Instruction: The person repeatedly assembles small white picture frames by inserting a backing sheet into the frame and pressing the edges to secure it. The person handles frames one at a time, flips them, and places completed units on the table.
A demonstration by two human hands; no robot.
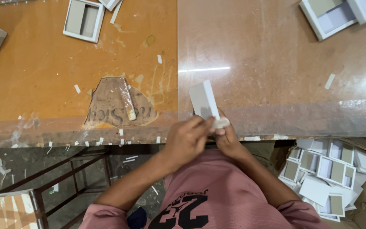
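Both hands meet at the near edge of an orange-brown worktable (43,80). They hold a small grey cardboard piece with a white edge (203,100), which stands tilted up over the table. My left hand (186,140) pinches its lower end from the left. My right hand (227,138) grips the same end from the right, with a strip of white tape (221,123) at the fingertips.
Shallow white box trays lie at the far left (83,20) and far right (329,16) of the table. A pile of similar trays (327,169) lies on the floor at the right. A torn patch (115,104), paper scraps, a metal frame (77,174) and a checked stool (9,210) are nearby.
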